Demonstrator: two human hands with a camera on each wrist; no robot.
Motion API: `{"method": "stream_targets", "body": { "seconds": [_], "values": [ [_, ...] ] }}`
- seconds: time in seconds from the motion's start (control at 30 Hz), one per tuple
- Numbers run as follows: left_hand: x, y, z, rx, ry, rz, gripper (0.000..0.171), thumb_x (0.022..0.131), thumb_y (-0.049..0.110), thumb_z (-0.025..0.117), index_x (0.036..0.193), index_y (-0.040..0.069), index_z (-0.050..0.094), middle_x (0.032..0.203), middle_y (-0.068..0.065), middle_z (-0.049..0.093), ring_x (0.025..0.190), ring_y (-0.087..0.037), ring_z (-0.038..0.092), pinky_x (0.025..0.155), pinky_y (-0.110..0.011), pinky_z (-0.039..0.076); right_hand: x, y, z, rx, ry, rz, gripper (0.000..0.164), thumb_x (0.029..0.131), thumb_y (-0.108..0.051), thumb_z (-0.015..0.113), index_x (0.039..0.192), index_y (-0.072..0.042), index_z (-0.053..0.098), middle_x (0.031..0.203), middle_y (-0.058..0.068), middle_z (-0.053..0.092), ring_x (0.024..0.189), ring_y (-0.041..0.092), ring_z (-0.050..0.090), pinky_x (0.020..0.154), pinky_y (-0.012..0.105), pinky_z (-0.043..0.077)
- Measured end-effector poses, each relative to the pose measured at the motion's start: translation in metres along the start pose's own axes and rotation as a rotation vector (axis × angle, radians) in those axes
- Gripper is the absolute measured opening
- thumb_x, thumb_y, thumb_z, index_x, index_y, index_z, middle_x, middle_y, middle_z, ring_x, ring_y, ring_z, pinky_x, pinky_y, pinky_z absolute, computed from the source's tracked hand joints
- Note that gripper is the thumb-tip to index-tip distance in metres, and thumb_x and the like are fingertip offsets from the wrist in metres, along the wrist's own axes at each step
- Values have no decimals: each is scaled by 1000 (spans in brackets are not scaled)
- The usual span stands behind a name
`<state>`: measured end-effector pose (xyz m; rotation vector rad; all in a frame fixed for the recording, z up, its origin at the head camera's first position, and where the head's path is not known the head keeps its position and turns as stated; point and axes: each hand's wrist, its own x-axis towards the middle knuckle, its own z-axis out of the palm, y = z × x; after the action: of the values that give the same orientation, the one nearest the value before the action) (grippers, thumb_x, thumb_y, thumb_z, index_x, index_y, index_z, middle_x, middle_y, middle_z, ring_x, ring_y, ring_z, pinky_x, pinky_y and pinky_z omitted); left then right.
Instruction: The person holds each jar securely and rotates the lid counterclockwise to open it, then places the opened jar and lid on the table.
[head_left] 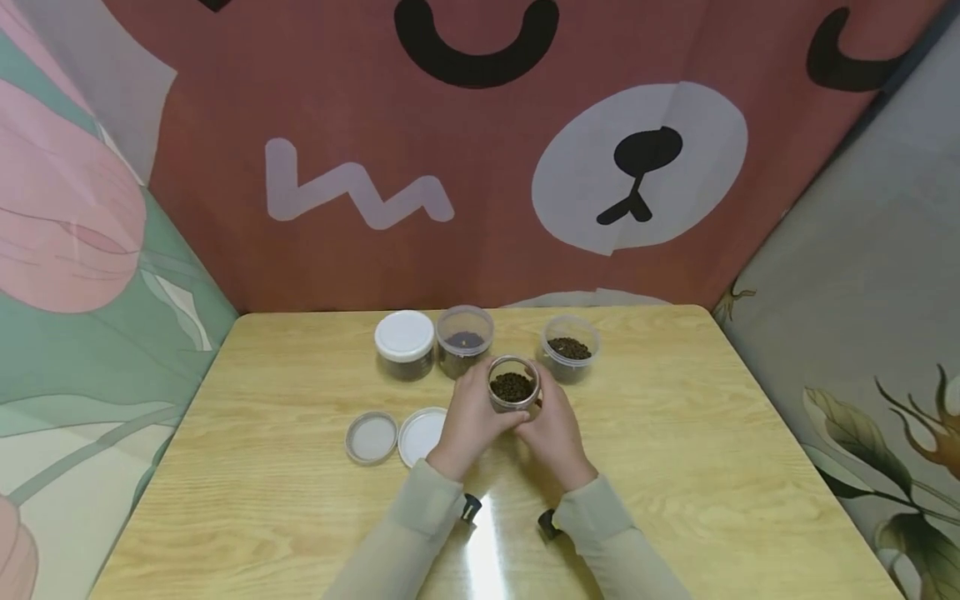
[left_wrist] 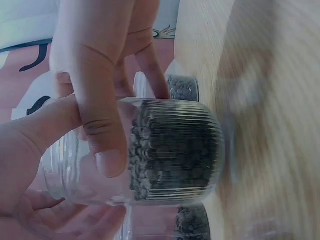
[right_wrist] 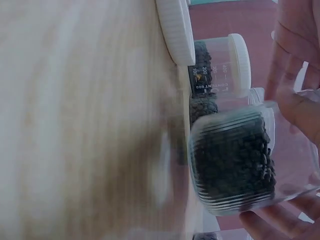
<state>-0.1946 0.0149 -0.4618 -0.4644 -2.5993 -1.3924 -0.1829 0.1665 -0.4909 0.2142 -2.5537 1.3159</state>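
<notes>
Left hand (head_left: 472, 412), right hand (head_left: 557, 423) clasped round a ribbed clear jar (left_wrist: 119, 187) — dark granules (right_wrist: 232, 162) inside

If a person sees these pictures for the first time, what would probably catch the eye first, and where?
Probably the huge cartoon animal behind the table, filling much of the head view. Next, the clear jar of dark pellets, held between the person's left grip and right grip. Beyond it, to the left, a white lid tops another jar near the table's back edge.
</notes>
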Motion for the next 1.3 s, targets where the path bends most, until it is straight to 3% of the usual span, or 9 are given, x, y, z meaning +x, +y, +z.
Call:
{"method": "stream_targets", "body": {
  "seconds": [0.27,0.57,0.8,1.07,1.3],
  "values": [
    [12,-1,4,44,11,-13,95,66,20,97,143,-1,47,135,-20,58,125,-36,55,108,-49,44,11,4,5,-27,59,-80,86,75,5,83,150,-3,41,150,19,47,137,35,47,109,51,44],
    [17,-4,6,73,38,-24,94,69,17,95,145,-3,44,141,-23,50,128,-38,54,110,-48,44,21,8,14,-63,118,-131,88,70,9,82,147,2,41,145,22,50,135,38,47,115,50,36],
    [22,-7,12,79,62,-35,95,70,15,94,147,-4,41,144,-25,47,130,-39,52,111,-47,43,27,14,19,-65,148,-113,91,66,16,79,148,1,42,146,23,49,137,38,46,115,50,37],
    [27,-7,18,166,123,8,94,70,16,94,146,-5,43,142,-23,52,131,-39,49,113,-46,39,36,21,24,38,158,-120,88,71,15,80,148,0,41,148,21,47,140,35,43,116,47,35],
    [29,-5,19,162,141,-31,93,70,16,94,146,-4,44,140,-22,51,132,-38,47,113,-45,40,43,27,27,60,154,-100,85,73,13,81,147,1,41,148,20,47,140,34,43,117,46,35]
  ]
}}
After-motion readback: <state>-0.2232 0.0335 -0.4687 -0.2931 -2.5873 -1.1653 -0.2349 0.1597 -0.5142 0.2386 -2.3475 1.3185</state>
